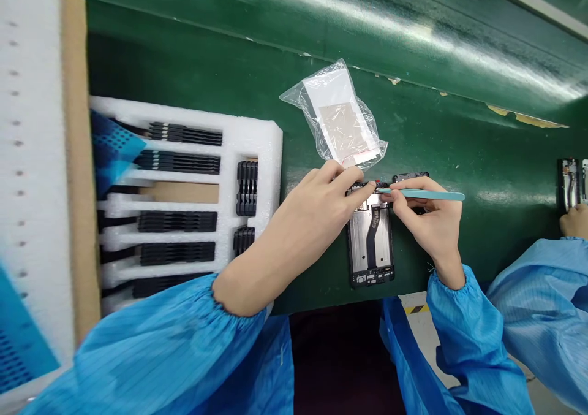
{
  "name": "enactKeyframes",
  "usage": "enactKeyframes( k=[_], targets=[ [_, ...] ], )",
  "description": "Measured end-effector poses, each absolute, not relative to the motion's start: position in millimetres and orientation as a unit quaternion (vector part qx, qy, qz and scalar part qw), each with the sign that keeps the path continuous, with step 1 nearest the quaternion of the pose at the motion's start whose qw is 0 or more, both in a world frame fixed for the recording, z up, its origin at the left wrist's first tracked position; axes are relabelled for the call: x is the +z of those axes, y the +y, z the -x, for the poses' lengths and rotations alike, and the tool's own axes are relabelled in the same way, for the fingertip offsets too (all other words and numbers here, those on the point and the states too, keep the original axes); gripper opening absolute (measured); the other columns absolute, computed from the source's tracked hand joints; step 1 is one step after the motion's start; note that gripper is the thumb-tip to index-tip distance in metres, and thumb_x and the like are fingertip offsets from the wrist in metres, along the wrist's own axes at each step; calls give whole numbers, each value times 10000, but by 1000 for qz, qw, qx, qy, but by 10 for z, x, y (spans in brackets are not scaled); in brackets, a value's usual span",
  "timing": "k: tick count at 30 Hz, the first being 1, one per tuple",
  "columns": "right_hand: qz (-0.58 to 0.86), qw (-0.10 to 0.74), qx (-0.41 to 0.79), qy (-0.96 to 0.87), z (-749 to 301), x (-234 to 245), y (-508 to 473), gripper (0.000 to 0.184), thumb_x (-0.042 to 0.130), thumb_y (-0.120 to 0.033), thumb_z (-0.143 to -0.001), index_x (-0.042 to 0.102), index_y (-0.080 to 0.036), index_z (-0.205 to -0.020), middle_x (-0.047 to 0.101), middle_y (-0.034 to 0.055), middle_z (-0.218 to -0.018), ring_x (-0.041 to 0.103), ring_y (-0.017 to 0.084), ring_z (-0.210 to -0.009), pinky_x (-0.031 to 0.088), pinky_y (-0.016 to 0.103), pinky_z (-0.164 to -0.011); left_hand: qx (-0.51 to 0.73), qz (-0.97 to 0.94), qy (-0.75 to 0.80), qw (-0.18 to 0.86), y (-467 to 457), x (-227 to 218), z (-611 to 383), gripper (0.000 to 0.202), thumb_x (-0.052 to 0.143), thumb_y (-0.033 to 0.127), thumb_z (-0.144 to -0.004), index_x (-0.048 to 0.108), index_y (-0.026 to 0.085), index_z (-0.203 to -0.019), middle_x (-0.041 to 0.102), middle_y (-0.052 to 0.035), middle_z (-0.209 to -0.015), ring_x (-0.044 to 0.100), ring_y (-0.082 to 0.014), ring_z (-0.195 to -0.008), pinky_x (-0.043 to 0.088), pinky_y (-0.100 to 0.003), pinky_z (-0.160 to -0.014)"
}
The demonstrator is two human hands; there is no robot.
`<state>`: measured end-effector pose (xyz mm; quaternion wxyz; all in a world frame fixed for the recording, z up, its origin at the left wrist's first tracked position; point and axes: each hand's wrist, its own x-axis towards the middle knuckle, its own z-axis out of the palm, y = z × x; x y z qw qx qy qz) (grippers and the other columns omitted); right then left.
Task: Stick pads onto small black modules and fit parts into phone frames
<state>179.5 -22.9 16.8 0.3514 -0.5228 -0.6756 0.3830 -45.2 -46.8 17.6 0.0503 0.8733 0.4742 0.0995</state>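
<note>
Blue sleeve point(151, 354); right fingers point(402, 203) pinch teal tweezers point(427, 195), left fingers point(353, 179) press phone frame point(370, 255).

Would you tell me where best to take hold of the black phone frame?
Grip the phone frame by its long edges near the lower end, from the near side: that end lies uncovered on the green bench, while the left hand and right hand crowd the top.

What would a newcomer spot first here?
The middle of the green bench draws the eye: the left hand and right hand, holding teal tweezers, are at the top of a black phone frame. A clear plastic bag lies just above; a white foam tray of black parts sits left.
</note>
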Motion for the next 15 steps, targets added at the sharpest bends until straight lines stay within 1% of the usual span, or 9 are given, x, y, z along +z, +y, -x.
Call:
enactKeyframes(
  k=[2, 7, 11, 13, 15],
  targets=[
    [519, 348, 379, -682, -1800, 167, -232, 64, 762, -308, -999, 805, -261, -998, 839, 13, -993, 859, 239, -915, 728, 315, -751, 106, -871, 477, 54, -469, 173, 450, 458, 470, 11, -1053, 661, 110, -1457, 707, -181, -1318, 610, -324, -1099, 589, -460, -868],
    [520, 349, 365, -688, -1791, 138, -224, 71, 751, -308, -1002, 803, -262, -1013, 841, 18, -1018, 859, 241, -923, 730, 319, -758, 143, -860, 482, 85, -456, 164, 451, 406, 500, 49, -1071, 686, 159, -1415, 720, -149, -1271, 630, -298, -1072, 590, -440, -880],
    [506, 352, 369, -696, -1776, 145, -214, 64, 745, -286, -1006, 802, -258, -1012, 841, 17, -1014, 860, 233, -920, 726, 305, -746, 174, -857, 480, 75, -428, 106, 445, 334, 525, 94, -1093, 707, 144, -1368, 730, -146, -1256, 635, -302, -1070, 609, -432, -870],
    [498, 375, 370, -689, -1789, 184, -233, 53, 755, -266, -1005, 805, -258, -1017, 842, 17, -1008, 860, 228, -919, 725, 300, -739, 194, -857, 475, 41, -429, 109, 441, 305, 551, 84, -1080, 721, 127, -1329, 726, -165, -1312, 639, -314, -1096, 617, -445, -898],
    [503, 426, 355, -663, -1833, 230, -282, 39, 779, -263, -1000, 809, -252, -1022, 843, 25, -984, 861, 235, -905, 728, 309, -727, 216, -850, 480, 9, -468, 178, 431, 294, 573, 79, -1069, 717, 117, -1322, 713, -187, -1378, 654, -316, -1113, 622, -461, -928]
  ],
)
